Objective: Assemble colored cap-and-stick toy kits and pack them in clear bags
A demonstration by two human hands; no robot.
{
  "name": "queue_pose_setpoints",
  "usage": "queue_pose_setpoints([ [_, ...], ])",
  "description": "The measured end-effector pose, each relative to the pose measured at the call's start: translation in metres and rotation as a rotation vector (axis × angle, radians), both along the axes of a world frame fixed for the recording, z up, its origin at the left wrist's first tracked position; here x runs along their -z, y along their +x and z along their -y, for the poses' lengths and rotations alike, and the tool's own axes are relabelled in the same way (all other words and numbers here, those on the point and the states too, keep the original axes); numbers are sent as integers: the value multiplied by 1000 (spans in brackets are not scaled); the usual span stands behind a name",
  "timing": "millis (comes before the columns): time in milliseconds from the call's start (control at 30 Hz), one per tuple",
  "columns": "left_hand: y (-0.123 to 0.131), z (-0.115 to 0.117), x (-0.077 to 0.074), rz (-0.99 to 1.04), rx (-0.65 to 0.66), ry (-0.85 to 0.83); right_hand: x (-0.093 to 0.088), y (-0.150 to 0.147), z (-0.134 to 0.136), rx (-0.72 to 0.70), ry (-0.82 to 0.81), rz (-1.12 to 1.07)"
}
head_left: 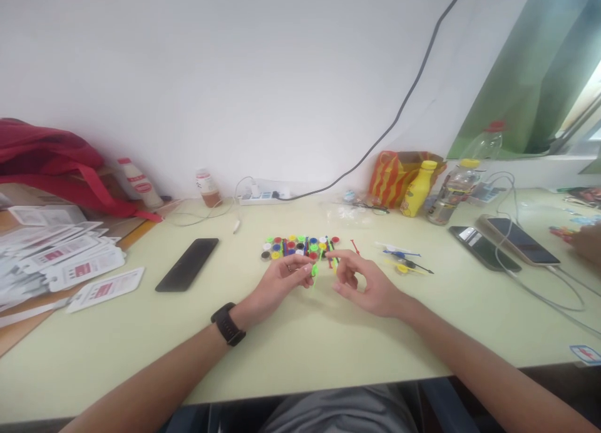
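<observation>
My left hand, with a black watch on its wrist, is curled and pinches a thin green plastic stick. My right hand is curled beside it, its fingertips at the other side of the same small piece. Just beyond both hands lies a cluster of several small coloured caps and sticks on the pale green table. A red stick and a small pile of blue and yellow pieces lie to the right.
A black phone lies left of centre; two more phones with cables are at the right. Packets and a red bag fill the left. Bottles, a power strip and a striped bag line the wall. Another person's hand shows far right.
</observation>
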State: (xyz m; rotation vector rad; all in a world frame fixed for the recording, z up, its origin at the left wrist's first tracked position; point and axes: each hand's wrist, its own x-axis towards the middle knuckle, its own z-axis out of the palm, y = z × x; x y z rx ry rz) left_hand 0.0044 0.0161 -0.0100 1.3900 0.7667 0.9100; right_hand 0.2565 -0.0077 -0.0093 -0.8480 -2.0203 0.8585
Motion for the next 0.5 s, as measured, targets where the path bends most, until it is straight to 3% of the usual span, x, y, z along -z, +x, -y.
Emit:
queue_pose_setpoints([
  [133,-1,-2,3,-32,2,-12,11,0,-1,81,153,138],
  [267,-1,-3,4,-32,1,4,13,-1,-2,117,190,135],
  [500,-1,-2,3,-37,2,-5,2,-4,-4,-94,14,163],
])
